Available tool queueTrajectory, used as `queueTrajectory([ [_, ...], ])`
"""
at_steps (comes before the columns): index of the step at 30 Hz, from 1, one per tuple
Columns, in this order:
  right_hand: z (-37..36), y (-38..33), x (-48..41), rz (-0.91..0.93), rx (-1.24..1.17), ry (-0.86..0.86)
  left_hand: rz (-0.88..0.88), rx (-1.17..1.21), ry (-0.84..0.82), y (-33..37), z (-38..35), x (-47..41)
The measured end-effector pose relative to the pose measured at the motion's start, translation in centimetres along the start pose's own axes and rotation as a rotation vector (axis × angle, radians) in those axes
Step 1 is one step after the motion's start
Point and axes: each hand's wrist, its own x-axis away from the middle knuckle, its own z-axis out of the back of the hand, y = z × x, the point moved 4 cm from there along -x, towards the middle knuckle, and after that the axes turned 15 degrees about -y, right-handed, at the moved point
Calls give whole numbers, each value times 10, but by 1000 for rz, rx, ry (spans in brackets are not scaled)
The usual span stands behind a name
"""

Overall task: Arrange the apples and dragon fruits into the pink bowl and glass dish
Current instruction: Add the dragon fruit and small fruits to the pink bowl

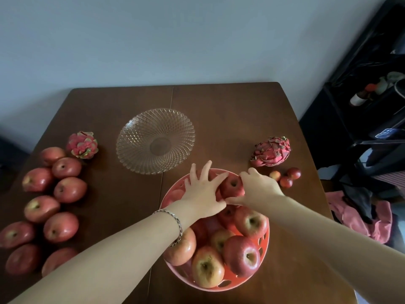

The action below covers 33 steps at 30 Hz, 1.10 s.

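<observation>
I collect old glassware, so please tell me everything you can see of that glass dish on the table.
The glass dish is round, shallow and clear, seemingly pressed glass, with a diamond pattern spiralling from a plain round centre out to a scalloped rim. It stands upright and empty on the dark wooden table, towards the far side, just beyond the pink bowl and apart from it. Only the table touches it.
</observation>
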Motion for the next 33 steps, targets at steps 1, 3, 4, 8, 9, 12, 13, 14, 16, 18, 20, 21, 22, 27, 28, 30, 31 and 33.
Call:
queueTrajectory([
  [1, 6, 8, -2, 26, -42, -49, -20, -36, 7, 2, 0, 0],
  [3, 23, 30, -6, 80, -232, -139, -68, -133, 57, 6, 1, 1],
  [4, 35, 43, -10, 85, -326, -113, -91, -181, 67, 8, 2, -1],
  [8, 60, 98, -47, -93, -356, 144, -143, -216, 49, 13, 13, -11],
  [9, 59, 105, -58, -147, -299, 126, -157, -201, 56, 13, 17, -13],
  [12, 50, 115, -87, -230, -136, -3, -191, -189, 83, 12, 21, -18],
  [13, 47, 116, -96, -229, -97, -36, -194, -193, 89, 11, 20, -20],
  [14, 44, 116, -103, -221, -79, -48, -198, -194, 93, 11, 20, -20],
  [16, 45, 116, -113, -195, -84, -16, -209, -171, 105, 9, 20, -22],
  [18, 48, 115, -115, -177, -79, 27, -226, -148, 122, 9, 20, -21],
  [20, 49, 115, -112, -165, -133, 58, -233, -139, 124, 8, 19, -21],
  [21, 49, 114, -107, -154, -215, 86, -232, -130, 112, 7, 19, -21],
  [22, 51, 111, -99, -131, -323, 125, -234, -118, 91, 6, 20, -20],
  [27, 71, 71, -33, 134, -739, 246, -322, 311, 128, 6, 36, 5],
  [28, 70, 60, -18, 180, -761, 216, -347, 504, 139, 7, 41, 14],
  [30, 61, 38, 7, 226, -816, 162, -416, 788, 112, 12, 45, 29],
  [31, 54, 28, 17, 232, -852, 149, -426, 852, 89, 13, 46, 35],
  [33, 36, 8, 33, 231, -909, 126, -393, 898, 62, 13, 44, 45],
])
